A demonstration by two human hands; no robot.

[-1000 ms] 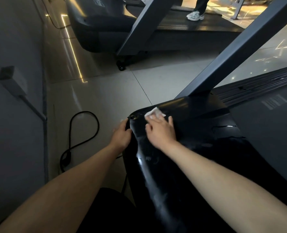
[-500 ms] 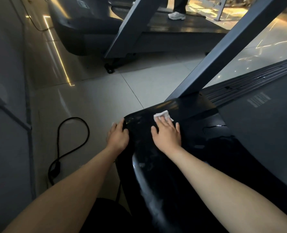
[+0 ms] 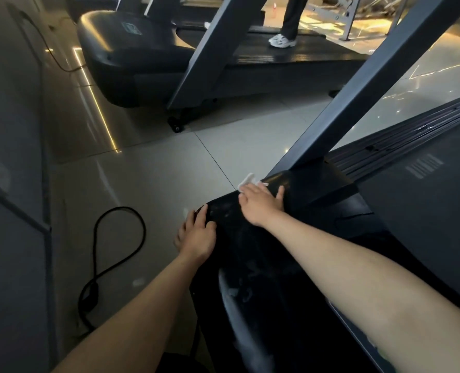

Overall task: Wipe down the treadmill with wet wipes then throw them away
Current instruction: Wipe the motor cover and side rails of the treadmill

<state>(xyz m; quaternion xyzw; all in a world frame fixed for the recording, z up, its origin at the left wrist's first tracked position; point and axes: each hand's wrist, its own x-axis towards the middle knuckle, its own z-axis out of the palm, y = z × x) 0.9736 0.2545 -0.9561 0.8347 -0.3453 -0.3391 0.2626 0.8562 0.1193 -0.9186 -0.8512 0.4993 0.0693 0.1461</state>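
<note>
Glossy black treadmill motor cover (image 3: 264, 251), two hands.
Right hand (image 3: 258, 204), fingers flat, presses white wet wipe (image 3: 247, 181) onto far corner; left hand (image 3: 196, 235) rests relaxed on left edge.

A shiny grey tiled floor (image 3: 156, 179) fills the middle. On it, near and to the left, lies a black cable (image 3: 89, 296) bent into a loop, with a thicker part at its near end. A grey wall (image 3: 8, 130) runs down the left side. A thin bright line of light (image 3: 96, 103) glows in the floor by the wall. Far off stands a second treadmill (image 3: 132, 57), big and dark, with a small wheel (image 3: 176, 127) under it. A person stands on its belt; only a leg in dark trousers (image 3: 293, 14) and a white shoe (image 3: 282, 40) show. Grey metal frames (image 3: 342, 12) stand far away on the right.
</note>
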